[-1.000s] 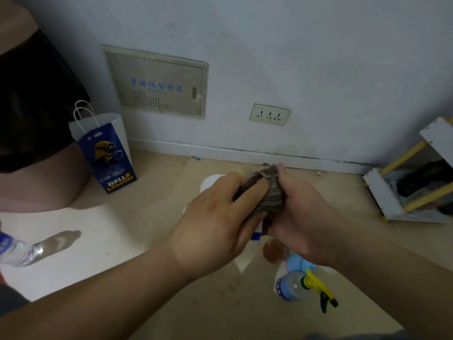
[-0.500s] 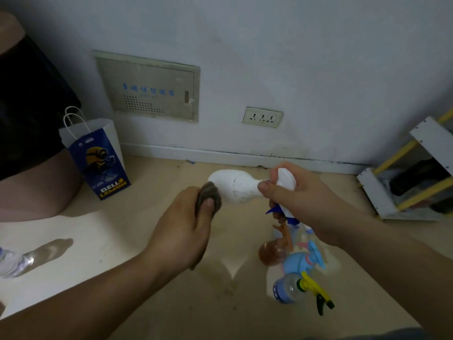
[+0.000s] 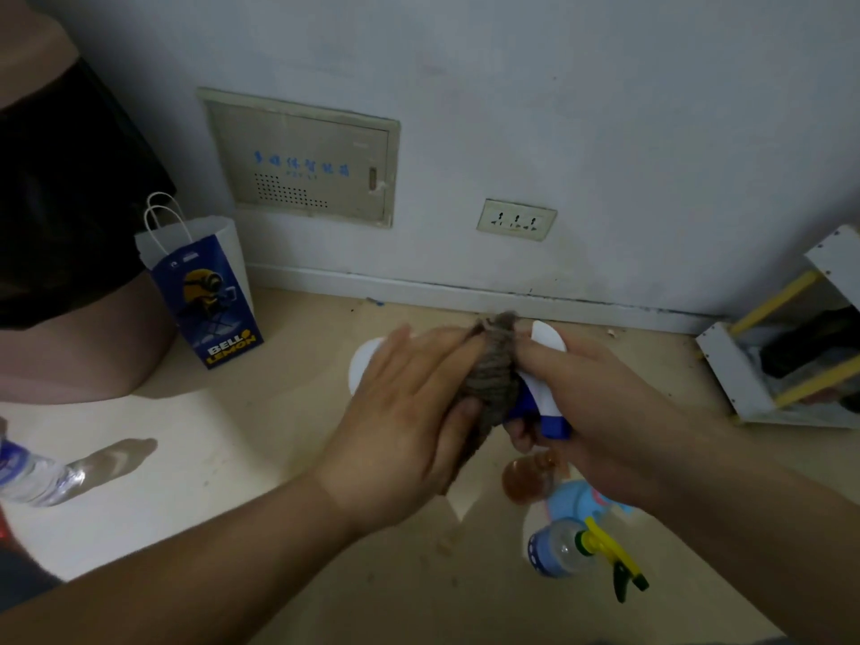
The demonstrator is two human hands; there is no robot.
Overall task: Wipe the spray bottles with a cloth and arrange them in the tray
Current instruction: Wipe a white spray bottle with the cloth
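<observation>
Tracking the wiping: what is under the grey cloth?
The white spray bottle: only its rounded base and blue-white head, in the right hand, show. The cloth and left hand cover its middle.

The left hand [image 3: 409,412] lies over a grey-brown cloth [image 3: 493,388], thumb pressed against it, and wraps it round the neck of a white spray bottle [image 3: 365,365]. The bottle is held on its side above the floor [image 3: 279,528]. The right hand [image 3: 605,412] grips the bottle's spray head, whose blue trigger [image 3: 554,423] shows below its fingers [image 3: 535,360]. On the floor under the hands lie a brown bottle [image 3: 526,477], a light blue bottle [image 3: 577,500] and a clear bottle with a yellow and green trigger [image 3: 563,547]. A blue paper bag [image 3: 209,295] stands near the wall [image 3: 605,109], and a water bottle [image 3: 28,467] lies at the left edge.
</observation>
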